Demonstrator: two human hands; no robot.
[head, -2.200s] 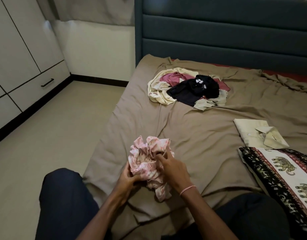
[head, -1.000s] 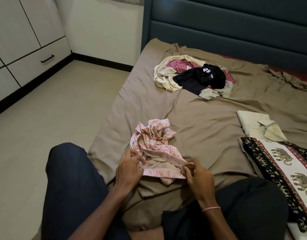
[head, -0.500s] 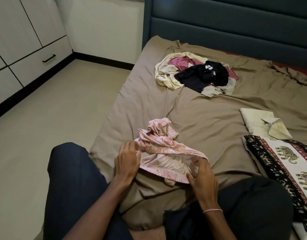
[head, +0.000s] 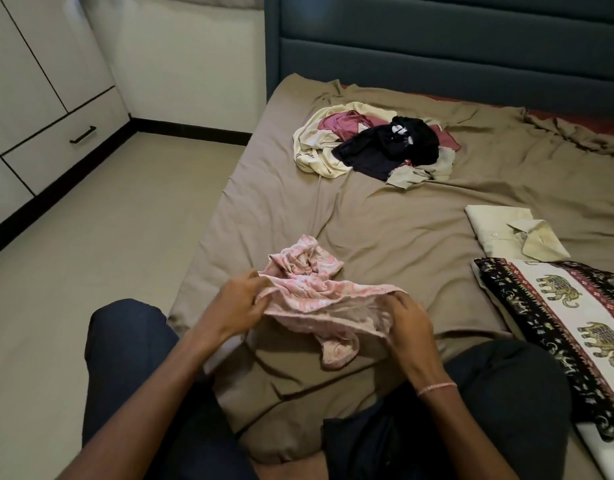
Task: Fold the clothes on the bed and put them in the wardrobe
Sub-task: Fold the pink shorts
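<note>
Brown-sheeted bed [head: 367,220] is spread across the view, with the wardrobe [head: 39,98] kept shut at far left, well apart. A heap of unfolded clothes [head: 367,147] is left waiting near the headboard [head: 437,46]; a folded cream shirt [head: 506,233] is parked at right, seemingly for carrying later. Now the pink garment [head: 316,292] is held low over the bed's near edge, its hem pinched by curled fingers of the left hand [head: 241,301] and right hand [head: 407,320], likely to find its shape. Bunched into a ball moments ago, it has been drawn out wide.
</note>
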